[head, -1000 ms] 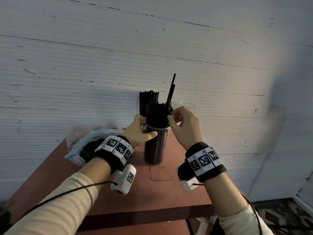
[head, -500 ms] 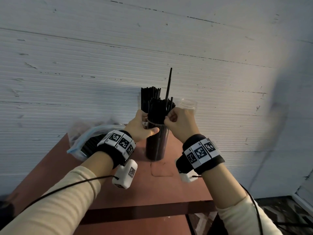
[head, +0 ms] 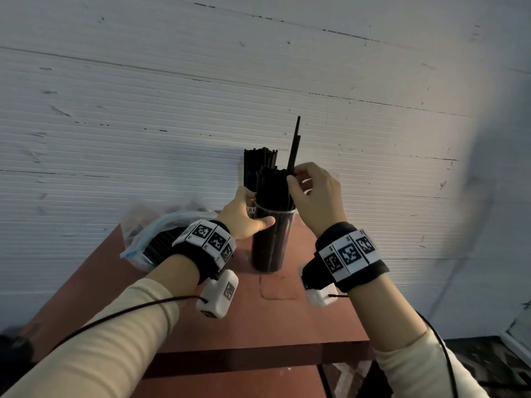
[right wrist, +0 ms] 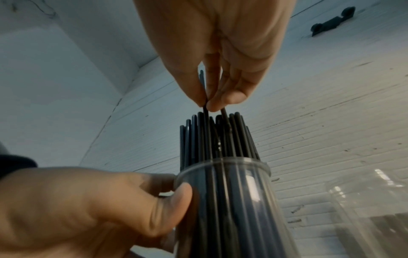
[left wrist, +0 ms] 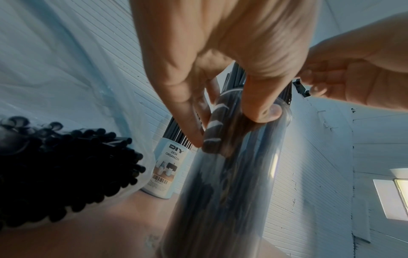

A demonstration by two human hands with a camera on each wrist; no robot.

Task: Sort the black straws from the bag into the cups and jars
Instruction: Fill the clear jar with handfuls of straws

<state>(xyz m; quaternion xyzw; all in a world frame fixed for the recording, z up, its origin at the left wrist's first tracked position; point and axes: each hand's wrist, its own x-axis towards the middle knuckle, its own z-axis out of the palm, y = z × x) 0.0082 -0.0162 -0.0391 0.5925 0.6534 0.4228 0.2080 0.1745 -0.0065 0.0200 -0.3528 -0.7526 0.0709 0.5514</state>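
1. Fingertips (right wrist: 227,99) of the right hand (head: 317,196) pinch two black straws (head: 295,145) just above the bundle; thumb and forefinger are pressed together on them, the other fingers loosely curled behind.
2. Those two straws stand higher than the rest, slightly tilted, their lower ends down among the bundle in the clear cup (head: 271,242).
3. That clear cup stands upright on the reddish-brown table (head: 287,317) and is packed with black straws whose tops rise above its rim.
4. Around the cup's upper part, just under the rim, the left hand (head: 244,216) grips it: the thumb (right wrist: 174,204) lies across the near side and the fingers wrap the far side.
5. Behind the cup, close to the wall, stands a white container (left wrist: 167,167) printed "DIY DESK ORGANIZER", also holding upright black straws (head: 260,165).
6. A clear plastic bag with a blue zip edge (head: 149,239) lies on the table to the left of the cup, beside the left wrist; the round ends of many black straws (left wrist: 73,167) show inside it.
7. In the right wrist view, another clear jar (right wrist: 371,209) stands to the right of the cup, with some dark straws low inside it.
8. Both wrists wear black bands with square printed markers and a white camera block underneath; cream sleeves cover the forearms.
9. A white ribbed wall (head: 143,110) rises directly behind the table.
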